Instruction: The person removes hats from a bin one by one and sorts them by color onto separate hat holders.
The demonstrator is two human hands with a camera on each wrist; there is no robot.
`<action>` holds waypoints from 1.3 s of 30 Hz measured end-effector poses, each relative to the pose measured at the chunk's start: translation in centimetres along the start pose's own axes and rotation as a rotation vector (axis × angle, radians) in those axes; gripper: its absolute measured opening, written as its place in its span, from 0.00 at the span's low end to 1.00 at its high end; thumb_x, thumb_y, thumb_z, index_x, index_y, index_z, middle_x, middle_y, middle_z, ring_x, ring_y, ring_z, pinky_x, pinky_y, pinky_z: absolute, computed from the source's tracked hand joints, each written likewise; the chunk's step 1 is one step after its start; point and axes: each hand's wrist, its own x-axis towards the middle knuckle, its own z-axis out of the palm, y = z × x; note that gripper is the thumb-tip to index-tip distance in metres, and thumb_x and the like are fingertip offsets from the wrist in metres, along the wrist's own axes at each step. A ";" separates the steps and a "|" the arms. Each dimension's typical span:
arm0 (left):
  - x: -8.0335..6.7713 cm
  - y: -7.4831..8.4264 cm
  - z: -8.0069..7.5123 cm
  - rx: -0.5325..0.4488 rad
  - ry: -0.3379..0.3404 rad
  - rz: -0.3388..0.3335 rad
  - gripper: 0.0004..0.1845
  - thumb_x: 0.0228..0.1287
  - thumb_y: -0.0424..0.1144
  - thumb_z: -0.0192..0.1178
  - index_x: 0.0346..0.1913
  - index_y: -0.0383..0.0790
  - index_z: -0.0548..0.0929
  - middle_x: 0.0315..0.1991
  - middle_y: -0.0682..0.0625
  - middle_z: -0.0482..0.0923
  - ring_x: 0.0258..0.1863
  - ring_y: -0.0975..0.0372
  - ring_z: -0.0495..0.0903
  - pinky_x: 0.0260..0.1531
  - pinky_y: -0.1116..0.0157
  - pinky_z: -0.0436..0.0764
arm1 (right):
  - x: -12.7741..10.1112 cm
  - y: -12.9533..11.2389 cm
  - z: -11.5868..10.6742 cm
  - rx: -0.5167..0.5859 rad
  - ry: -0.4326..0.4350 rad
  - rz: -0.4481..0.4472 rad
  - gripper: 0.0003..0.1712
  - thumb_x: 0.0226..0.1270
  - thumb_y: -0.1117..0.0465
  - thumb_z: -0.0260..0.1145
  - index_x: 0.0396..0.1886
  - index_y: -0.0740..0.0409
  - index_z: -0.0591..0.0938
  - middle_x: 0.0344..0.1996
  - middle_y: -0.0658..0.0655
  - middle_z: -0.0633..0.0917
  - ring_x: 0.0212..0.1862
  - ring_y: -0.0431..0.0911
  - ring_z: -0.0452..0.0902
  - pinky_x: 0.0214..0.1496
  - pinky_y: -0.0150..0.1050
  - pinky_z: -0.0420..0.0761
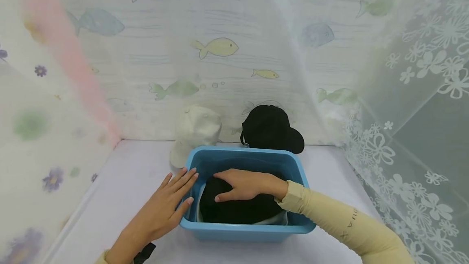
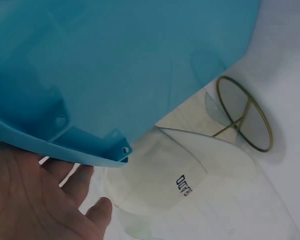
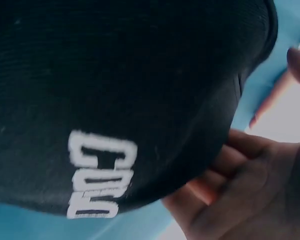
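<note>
A blue plastic basin (image 1: 242, 237) stands on the white surface. Inside it lies a black cap (image 1: 234, 213) with white lettering (image 3: 101, 175), and pale fabric (image 1: 272, 220) shows beneath the cap. My left hand (image 1: 166, 205) rests on the basin's left rim, fingers extended; from the left wrist view the hand (image 2: 45, 192) is at the rim's underside. My right hand (image 1: 243, 184) reaches into the basin over the black cap, thumb and forefinger stretched out. In the right wrist view that hand's fingers (image 3: 230, 162) touch the cap's edge.
Behind the basin are a white cap (image 1: 199, 127) at left and another black cap (image 1: 269, 127) at right. A brass-coloured ring (image 2: 262, 117) with a crossbar shows near the white cap's brim. A fish-patterned curtain (image 1: 220, 11) hangs behind, and flowered lace (image 1: 421, 174) at right.
</note>
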 end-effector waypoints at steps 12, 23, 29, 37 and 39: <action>0.0 -0.9 0.9 -0.013 0.046 0.069 0.31 0.81 0.46 0.49 0.81 0.46 0.57 0.81 0.53 0.54 0.81 0.52 0.50 0.79 0.64 0.29 | 1.1 -0.6 0.6 -0.031 0.057 0.056 0.34 0.69 0.42 0.69 0.64 0.60 0.81 0.56 0.53 0.86 0.54 0.41 0.83 0.57 0.36 0.82; 0.1 -1.2 1.2 -0.073 0.065 0.091 0.31 0.80 0.43 0.50 0.81 0.44 0.58 0.81 0.52 0.54 0.81 0.52 0.49 0.76 0.70 0.26 | 0.1 -0.1 0.1 0.029 0.107 0.072 0.25 0.62 0.49 0.77 0.53 0.60 0.88 0.49 0.55 0.88 0.43 0.38 0.81 0.43 0.29 0.82; -0.1 -1.2 1.1 -0.056 0.075 0.087 0.31 0.80 0.43 0.50 0.81 0.45 0.58 0.81 0.52 0.54 0.81 0.52 0.49 0.77 0.68 0.28 | 0.0 0.6 0.1 0.094 0.128 0.028 0.22 0.63 0.51 0.77 0.49 0.61 0.89 0.43 0.55 0.90 0.31 0.34 0.81 0.35 0.29 0.81; 0.0 -1.2 1.2 -0.056 0.085 0.104 0.31 0.79 0.43 0.50 0.80 0.44 0.60 0.81 0.52 0.53 0.81 0.51 0.50 0.77 0.68 0.28 | -0.2 1.1 0.3 0.112 0.070 0.042 0.24 0.70 0.48 0.70 0.56 0.60 0.86 0.35 0.49 0.90 0.27 0.32 0.80 0.32 0.28 0.79; 0.1 -1.1 1.3 -0.056 0.086 0.111 0.31 0.80 0.43 0.50 0.80 0.45 0.59 0.81 0.52 0.53 0.81 0.50 0.50 0.78 0.68 0.28 | -0.2 1.1 0.4 0.118 0.060 0.032 0.22 0.71 0.48 0.69 0.54 0.59 0.87 0.30 0.46 0.89 0.25 0.33 0.79 0.29 0.28 0.78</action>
